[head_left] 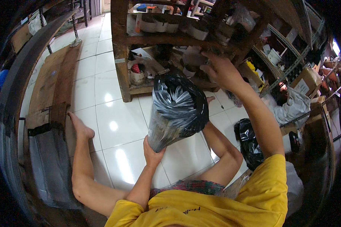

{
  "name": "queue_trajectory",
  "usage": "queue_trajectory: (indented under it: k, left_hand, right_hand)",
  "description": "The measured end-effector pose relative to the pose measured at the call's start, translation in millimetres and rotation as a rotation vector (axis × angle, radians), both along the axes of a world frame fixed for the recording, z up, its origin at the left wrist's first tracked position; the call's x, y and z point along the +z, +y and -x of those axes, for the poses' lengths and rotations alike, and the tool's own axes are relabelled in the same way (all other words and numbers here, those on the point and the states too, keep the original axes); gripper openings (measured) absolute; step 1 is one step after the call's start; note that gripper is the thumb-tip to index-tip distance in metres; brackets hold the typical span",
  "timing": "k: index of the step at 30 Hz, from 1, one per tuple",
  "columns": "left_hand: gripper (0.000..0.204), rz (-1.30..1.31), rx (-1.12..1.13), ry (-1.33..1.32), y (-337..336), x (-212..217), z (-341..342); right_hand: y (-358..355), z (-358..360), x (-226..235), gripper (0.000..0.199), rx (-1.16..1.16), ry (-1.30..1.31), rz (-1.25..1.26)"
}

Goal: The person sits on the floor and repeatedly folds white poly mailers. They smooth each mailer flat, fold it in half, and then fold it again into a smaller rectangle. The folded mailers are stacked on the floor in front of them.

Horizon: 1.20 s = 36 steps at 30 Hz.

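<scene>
Plastic-wrapped bundle, held upright before an open wooden shelving unit

Floor (117,113): white glossy tiles, by which most of the middle ground is taken up.
Wooden shelving unit (121,72): dark, open-fronted, set beyond the bundle; its shelves are crowded with pots and loose goods.
Metal rack (291,68): angled at the right, loaded.
Brown panel (51,83): laid lengthwise at the left.
Black plastic bag (250,142): crumpled, placed on the floor at the right, beside the knee.
Plastic-wrapped bundle (174,106): black and clear film, narrow below, flared above, its broad end pleated toward the middle. It is held above the tiles, between the parted legs.
Pale sack (293,106): slumped on the rack.
Cardboard box (306,84): stored just behind the sack.
Left hand (152,153): closed around the bundle's narrow lower end.
Right hand (219,70): raised above and right of the bundle, apart from it, in front of the shelves; fingers partly bent and spread. Whether anything is gripped cannot be told.
White bucket (273,56): kept on the rack.
Red item (136,68): lodged in a white pot (136,78) on the lower shelf.
</scene>
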<state>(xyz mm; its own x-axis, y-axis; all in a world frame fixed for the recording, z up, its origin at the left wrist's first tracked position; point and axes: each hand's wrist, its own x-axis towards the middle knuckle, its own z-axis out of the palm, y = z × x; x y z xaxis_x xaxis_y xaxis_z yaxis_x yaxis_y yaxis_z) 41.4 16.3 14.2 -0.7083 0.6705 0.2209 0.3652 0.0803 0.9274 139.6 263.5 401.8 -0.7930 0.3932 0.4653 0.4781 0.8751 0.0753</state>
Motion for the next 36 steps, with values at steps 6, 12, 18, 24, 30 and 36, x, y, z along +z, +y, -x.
queue_trajectory:
  k: [6,12,18,24,30,36]
  left_hand:
    - [0.126,-0.065,0.128,0.172,-2,-6,-1]
    - [0.127,-0.107,0.166,0.210,1,-1,-9]
    - [0.121,-0.134,0.137,0.182,3,5,-9]
    - [0.113,-0.096,0.096,0.071,-1,-10,-6]
    - [0.114,-0.168,0.184,0.220,0,5,-10]
    - [0.110,-0.076,0.127,0.134,0,-1,-8]
  right_hand:
    - [-77,44,72,0.056,0.206,0.099,0.543]
    - [-97,67,21,0.067,0.374,0.080,0.425]
    - [-100,71,39,0.069,0.518,0.057,0.445]
    - [-112,107,51,0.074,0.542,-0.048,0.561]
    - [-115,124,53,0.079,0.582,0.012,0.595]
    - [-111,84,64,0.066,0.456,-0.080,0.575]
